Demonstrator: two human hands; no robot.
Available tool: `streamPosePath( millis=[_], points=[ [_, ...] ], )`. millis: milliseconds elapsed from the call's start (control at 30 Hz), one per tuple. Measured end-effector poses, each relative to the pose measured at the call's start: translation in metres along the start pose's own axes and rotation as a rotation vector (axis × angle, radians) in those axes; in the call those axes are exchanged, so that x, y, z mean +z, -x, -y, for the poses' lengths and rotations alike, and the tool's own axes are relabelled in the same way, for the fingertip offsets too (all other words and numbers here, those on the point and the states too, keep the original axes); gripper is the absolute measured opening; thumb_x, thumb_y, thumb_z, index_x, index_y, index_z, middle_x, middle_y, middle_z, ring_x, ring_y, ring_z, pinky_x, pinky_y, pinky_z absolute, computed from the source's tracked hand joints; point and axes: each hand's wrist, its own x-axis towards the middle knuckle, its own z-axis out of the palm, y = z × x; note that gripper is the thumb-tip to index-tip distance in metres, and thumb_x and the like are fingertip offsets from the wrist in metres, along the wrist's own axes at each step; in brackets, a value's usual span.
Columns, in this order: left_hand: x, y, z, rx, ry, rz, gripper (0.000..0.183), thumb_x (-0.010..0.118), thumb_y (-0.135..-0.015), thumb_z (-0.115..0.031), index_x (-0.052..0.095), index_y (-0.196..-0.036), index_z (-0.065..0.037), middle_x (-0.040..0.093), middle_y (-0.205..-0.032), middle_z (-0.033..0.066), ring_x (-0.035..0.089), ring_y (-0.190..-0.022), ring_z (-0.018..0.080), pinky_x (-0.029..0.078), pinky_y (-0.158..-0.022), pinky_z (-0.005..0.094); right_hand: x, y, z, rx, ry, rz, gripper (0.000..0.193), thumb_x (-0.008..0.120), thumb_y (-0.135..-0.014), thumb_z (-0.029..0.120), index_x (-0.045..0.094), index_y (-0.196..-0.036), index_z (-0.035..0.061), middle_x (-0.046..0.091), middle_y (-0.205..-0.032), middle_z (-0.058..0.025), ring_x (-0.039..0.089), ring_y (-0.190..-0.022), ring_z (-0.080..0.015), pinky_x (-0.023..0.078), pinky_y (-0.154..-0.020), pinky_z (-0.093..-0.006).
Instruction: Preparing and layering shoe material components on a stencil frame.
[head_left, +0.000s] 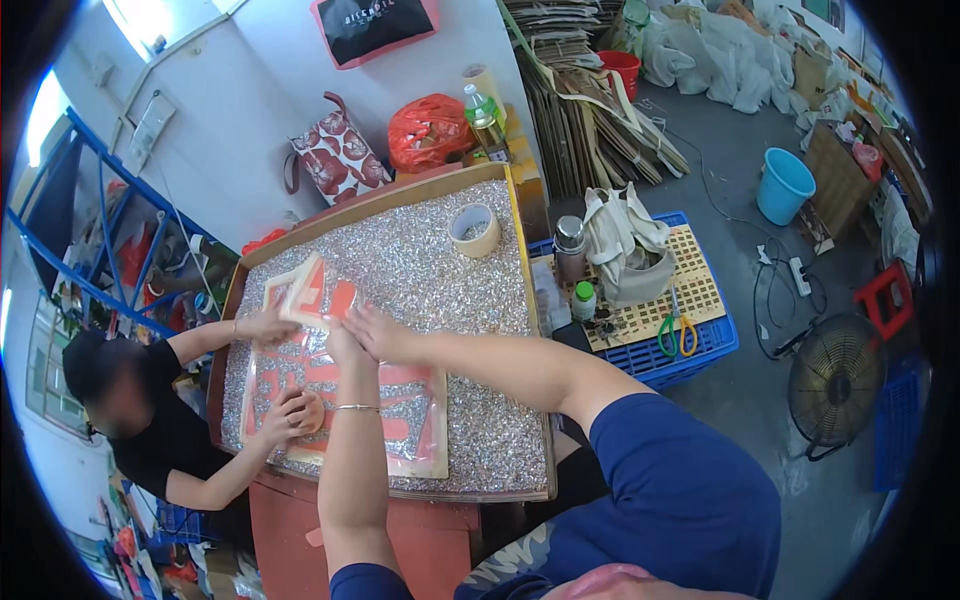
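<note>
My left hand [343, 343] and my right hand [374, 332] meet over the upper edge of a coral-red stencil sheet [408, 374] with a pale border. The right hand's fingers reach out beside the left hand. The left hand's fingers are largely hidden, so its grip is unclear. Small silver glittering pieces fill the sheet's cut-out strips. Just left of my hands, a folded-up cream and red part [306, 292] rises from the sheet. A co-worker's hand [268, 326] is close to that part; their other hand [292, 412] presses a round tan pad [309, 412] onto the sheet.
The sheet lies in a wooden-rimmed tray [525, 260] of glittering pieces, with a tape roll [474, 230] at its far right. A blue crate [715, 345] to the right bears scissors [678, 335], a bag [628, 250] and a thermos [570, 250]. A fan [838, 380] stands further right.
</note>
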Motion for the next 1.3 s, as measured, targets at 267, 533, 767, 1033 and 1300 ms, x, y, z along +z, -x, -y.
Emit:
streamPosePath(
  millis=[267,533,767,1033,1300],
  points=[
    [-0.053,-0.024,-0.011,-0.205,-0.414,0.4,0.042,0.038,-0.098,-0.039,0.055,-0.106,-0.001,0.06,-0.089,0.0123,0.062,-0.086,0.027,0.051,-0.073,0.041,-0.016,0.022,0.049,-0.008,-0.272,0.034,0.052,0.06,-0.084,0.033,0.05,-0.121,-0.0013,0.052,-0.124,-0.023,0.052,-0.114,-0.0349,0.04,-0.098,-0.041],
    [-0.006,-0.003,0.031,0.504,-1.639,0.1,0.047,0.038,-0.097,-0.034,0.065,-0.09,0.004,0.064,-0.091,0.0274,0.063,-0.089,0.0414,0.049,-0.078,0.0503,-0.05,0.07,0.217,-1.026,-0.844,0.32,0.038,0.054,-0.091,0.034,0.063,-0.109,0.0024,0.063,-0.11,-0.0185,0.059,-0.104,-0.0366,0.045,-0.092,-0.043],
    [-0.008,0.026,0.025,0.354,-1.338,-0.021,0.047,0.041,-0.097,-0.035,0.064,-0.089,0.006,0.064,-0.093,0.027,0.062,-0.092,0.0414,0.048,-0.082,0.0478,-0.064,0.036,0.201,-0.352,-0.071,1.034,0.079,0.031,-0.089,0.066,0.07,-0.091,-0.0033,0.065,-0.093,-0.0256,0.062,-0.092,-0.0393,0.047,-0.084,-0.0445],
    [-0.04,0.03,-0.034,-0.111,-0.874,-0.025,0.046,0.045,-0.096,-0.039,0.059,-0.092,0.005,0.064,-0.086,0.0216,0.068,-0.076,0.0317,0.056,-0.065,0.041,-0.021,0.028,0.037,-0.388,0.048,-0.49,0.032,0.064,-0.084,0.026,0.064,-0.105,0.0027,0.063,-0.094,-0.0162,0.058,-0.094,-0.0341,0.042,-0.089,-0.0427],
    [-0.063,0.052,-0.054,-0.116,-0.418,-0.002,0.053,0.041,-0.097,-0.044,0.041,-0.117,0.005,0.062,-0.095,0.0218,0.067,-0.077,0.0347,0.058,-0.07,0.0473,-0.014,0.036,0.021,-0.055,0.193,0.225,0.08,0.07,-0.079,0.04,0.037,-0.136,-0.0043,0.056,-0.117,-0.0249,0.051,-0.113,-0.039,0.039,-0.097,-0.0429]
  ],
)
